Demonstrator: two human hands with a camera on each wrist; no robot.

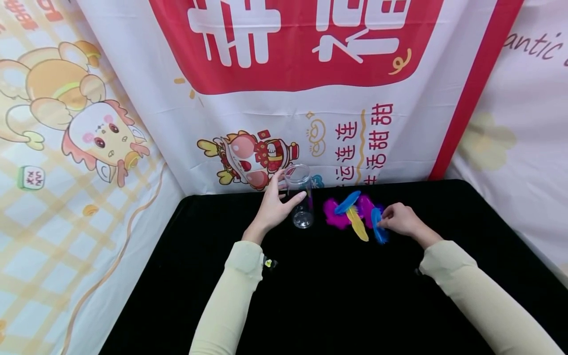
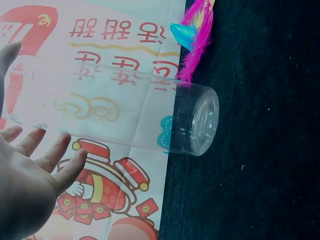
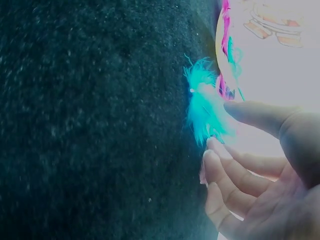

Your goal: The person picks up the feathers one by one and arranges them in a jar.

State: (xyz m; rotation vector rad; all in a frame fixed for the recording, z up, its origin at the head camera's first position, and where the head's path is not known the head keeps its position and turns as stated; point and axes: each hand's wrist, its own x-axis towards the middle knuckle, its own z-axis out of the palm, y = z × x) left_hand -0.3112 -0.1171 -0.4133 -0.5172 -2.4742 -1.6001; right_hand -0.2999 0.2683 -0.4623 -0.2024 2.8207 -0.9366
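A clear plastic jar (image 1: 303, 217) stands upright near the back of the black table. My left hand (image 1: 276, 206) is at its left side, thumb in front and fingers behind; in the left wrist view, the fingers (image 2: 67, 165) are spread and nearly straight beside the jar (image 2: 125, 110). At the pile's right edge my right hand (image 1: 401, 220) reaches a blue feather (image 1: 378, 227). In the right wrist view, the thumb and fingertips lie at this feather (image 3: 205, 112) with a gap between them. Contact is hard to tell.
A second blue feather (image 1: 348, 202), a yellow feather (image 1: 357, 224) and magenta feathers (image 1: 335, 214) lie in a pile between the jar and my right hand. Behind the black table (image 1: 328, 296) hangs a printed cloth (image 1: 275, 108). Another patterned cloth (image 1: 49, 207) hangs at the left.
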